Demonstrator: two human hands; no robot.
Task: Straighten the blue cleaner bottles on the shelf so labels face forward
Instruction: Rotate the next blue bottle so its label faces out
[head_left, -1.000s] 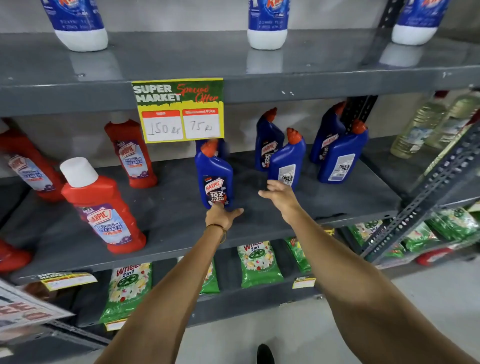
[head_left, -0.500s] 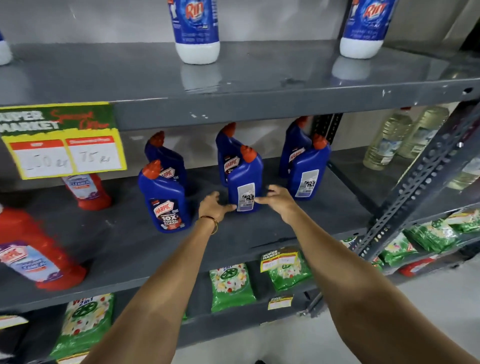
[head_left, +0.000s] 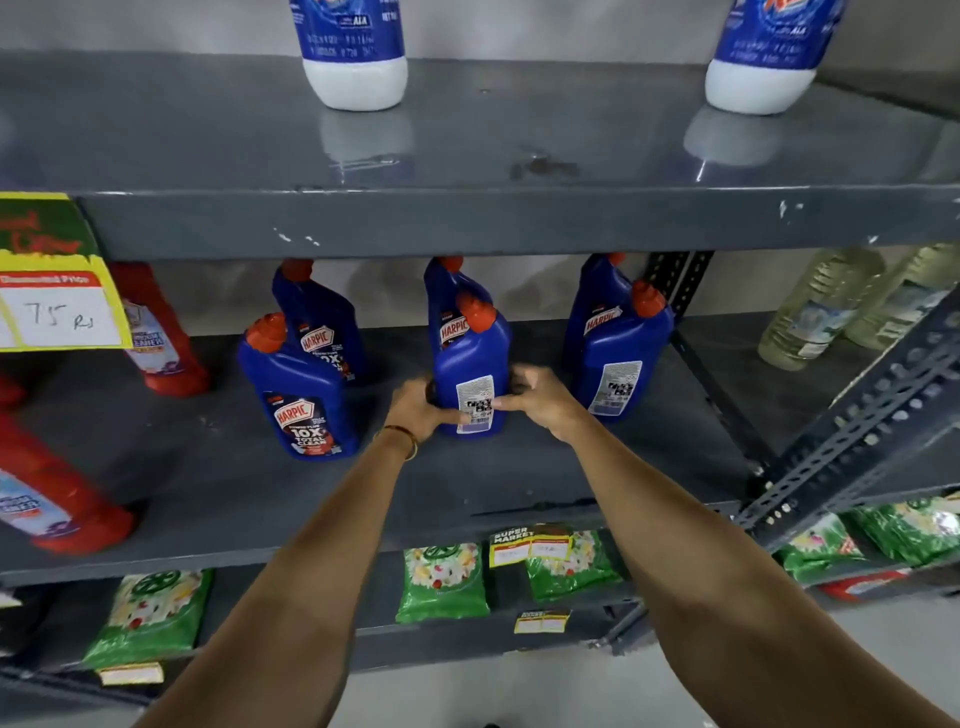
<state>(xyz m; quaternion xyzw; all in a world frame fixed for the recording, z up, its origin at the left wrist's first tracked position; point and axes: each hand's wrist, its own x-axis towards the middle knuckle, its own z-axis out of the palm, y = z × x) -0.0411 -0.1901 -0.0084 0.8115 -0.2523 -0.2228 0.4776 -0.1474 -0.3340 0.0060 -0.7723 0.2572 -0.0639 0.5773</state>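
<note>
Several blue Harpic bottles with orange caps stand on the grey middle shelf (head_left: 208, 499). The middle front bottle (head_left: 470, 364) shows its white back label with a barcode. My left hand (head_left: 418, 410) and my right hand (head_left: 540, 397) grip its base from either side. Behind it, another blue bottle (head_left: 447, 306) shows its front label. At the left, a front bottle (head_left: 298, 395) faces forward with its "10X" label, and one more (head_left: 322, 322) stands behind it. At the right, a front bottle (head_left: 621, 358) shows its back label, with another (head_left: 595, 301) behind.
Red cleaner bottles (head_left: 161, 338) stand at the shelf's left. A yellow price sign (head_left: 57, 301) hangs from the upper shelf, which carries white-and-blue bottles (head_left: 353, 52). Clear bottles (head_left: 821, 306) stand at the right past a slotted upright (head_left: 852, 431). Green packets (head_left: 441, 582) lie on the lower shelf.
Both hands have closed around the base of the middle front blue bottle, which they only touched before. The view has shifted right and closer to the shelf.
</note>
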